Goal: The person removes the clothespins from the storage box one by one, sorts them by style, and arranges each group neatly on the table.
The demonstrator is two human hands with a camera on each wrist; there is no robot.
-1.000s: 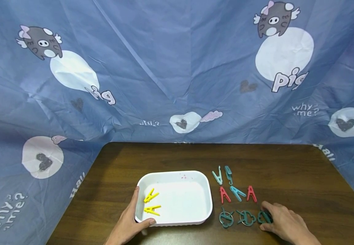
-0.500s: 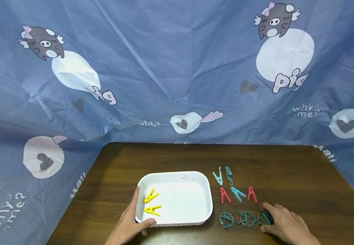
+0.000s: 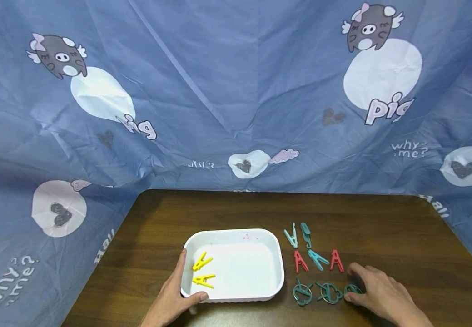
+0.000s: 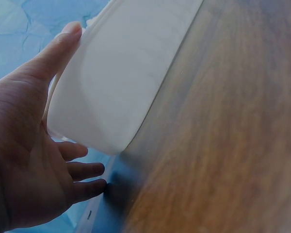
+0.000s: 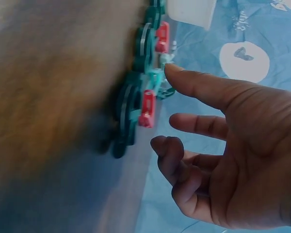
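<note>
My left hand (image 3: pixel 168 295) rests against the left near corner of a white tray (image 3: pixel 241 297), thumb on the near rim and index finger along the left side. In the left wrist view its other fingers stand apart from the tray. Two yellow clothespins (image 3: pixel 204 280) lie inside at the left. My right hand (image 3: pixel 383 290) is beside the rightmost of three dark green cloud-shaped clips (image 3: pixel 351 290), which it partly hides. The right wrist view shows a gap between its fingers and that clip (image 5: pixel 128 104), with nothing held; some fingers are bent.
Above the green clips lie two red clothespins (image 3: pixel 335 260) with a blue clothespin (image 3: pixel 316 259) between them. Farther back are a pale green clothespin (image 3: pixel 290 237) and a dark teal hooked clip (image 3: pixel 305 235). A blue patterned cloth (image 3: pixel 203 118) hangs behind the wooden table (image 3: pixel 383 227).
My right hand has eased off the rightmost green clip and lifted slightly, its thumb and fingers apart. My left hand and the tray stay put.
</note>
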